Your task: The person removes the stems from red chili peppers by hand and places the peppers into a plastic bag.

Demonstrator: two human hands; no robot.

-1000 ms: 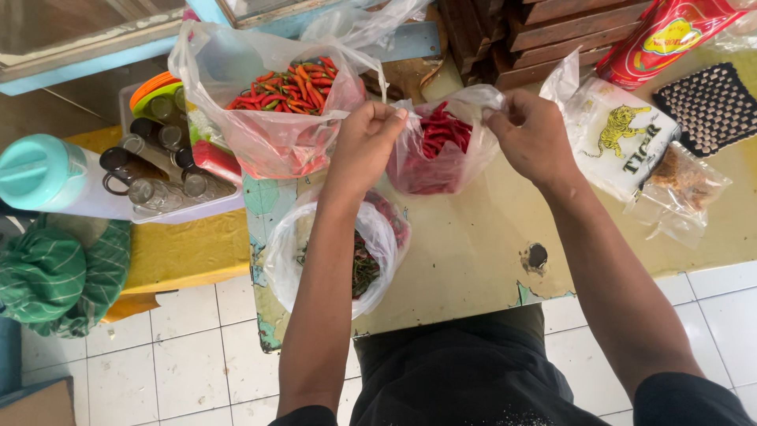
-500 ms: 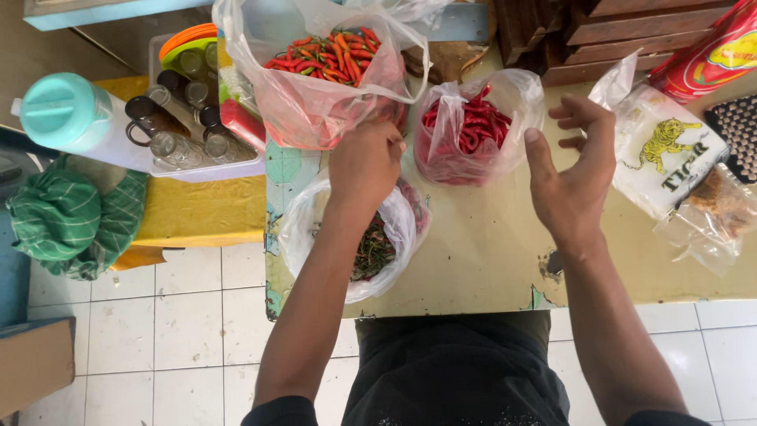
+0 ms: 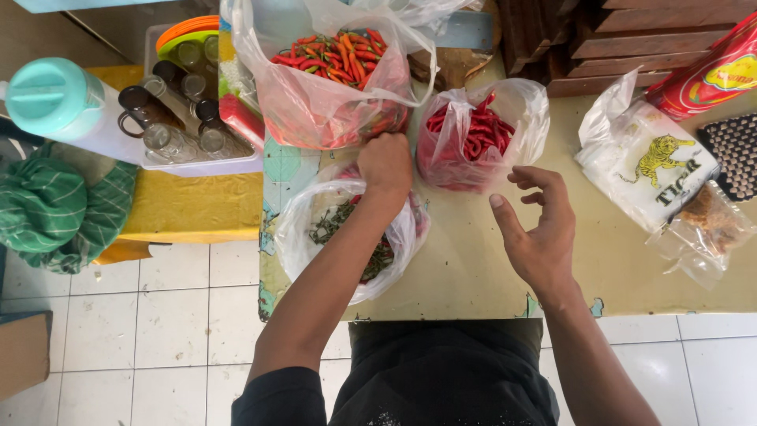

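Note:
My left hand is curled into a fist at the front edge of a big clear bag of red and orange chillies, above a bag of green stems; whether it grips anything I cannot tell. My right hand hovers open, fingers spread, just below and to the right of a smaller clear bag of red chillies standing on the beige table. Neither hand touches the small bag.
A plastic tub of glasses and a teal-lidded jug sit on a yellow stand at left. A white packet, a clear packet of brown bits, a red pouch and a dark woven mat lie at right.
Both hands let go of the small chilli bag. The left hand dropped towards the stem bag and closed; the right hand drew back towards me and opened.

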